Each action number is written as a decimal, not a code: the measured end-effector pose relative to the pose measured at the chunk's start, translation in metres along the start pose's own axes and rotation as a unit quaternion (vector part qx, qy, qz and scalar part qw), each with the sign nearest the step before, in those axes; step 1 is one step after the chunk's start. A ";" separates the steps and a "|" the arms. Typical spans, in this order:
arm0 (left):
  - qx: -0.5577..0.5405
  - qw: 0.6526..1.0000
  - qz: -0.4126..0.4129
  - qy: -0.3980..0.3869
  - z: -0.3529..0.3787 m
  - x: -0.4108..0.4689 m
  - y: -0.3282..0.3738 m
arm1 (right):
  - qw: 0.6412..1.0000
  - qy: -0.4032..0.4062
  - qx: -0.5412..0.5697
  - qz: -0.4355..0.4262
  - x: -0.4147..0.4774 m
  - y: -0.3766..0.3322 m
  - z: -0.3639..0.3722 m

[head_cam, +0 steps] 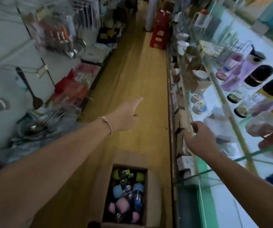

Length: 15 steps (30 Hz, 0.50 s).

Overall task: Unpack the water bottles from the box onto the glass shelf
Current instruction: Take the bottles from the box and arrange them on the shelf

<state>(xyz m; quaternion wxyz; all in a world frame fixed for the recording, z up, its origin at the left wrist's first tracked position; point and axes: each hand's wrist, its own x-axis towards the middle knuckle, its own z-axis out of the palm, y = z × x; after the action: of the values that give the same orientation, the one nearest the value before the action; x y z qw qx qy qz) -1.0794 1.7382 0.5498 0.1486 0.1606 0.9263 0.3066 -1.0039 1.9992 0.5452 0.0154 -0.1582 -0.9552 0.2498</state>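
Glass shelf [236, 129] edge lies just beside the empty, loosely curled right hand [200, 139]; a careless swing could topple shelved bottles [257, 76]. Left hand [126, 116] hangs open; water bottles [127, 193] lie in the cardboard box [152, 195] below.

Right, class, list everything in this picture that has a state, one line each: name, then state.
cardboard box: open on the floor, not emptied.
water bottles: packed in the box.
left hand: open, empty, over the aisle.
right hand: loosely curled, empty, near the glass shelf.
glass shelf: already carries other bottles.
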 end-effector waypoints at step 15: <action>-0.035 0.988 -0.143 -0.052 0.216 -0.023 -0.148 | 0.961 -0.270 -0.015 0.060 -0.042 0.113 0.235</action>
<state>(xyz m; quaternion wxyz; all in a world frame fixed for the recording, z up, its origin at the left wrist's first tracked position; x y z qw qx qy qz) -1.0086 1.7296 0.2970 0.2439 0.0372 0.9197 0.3054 -0.9566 1.9685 0.2873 -0.2602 -0.1421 -0.9163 0.2692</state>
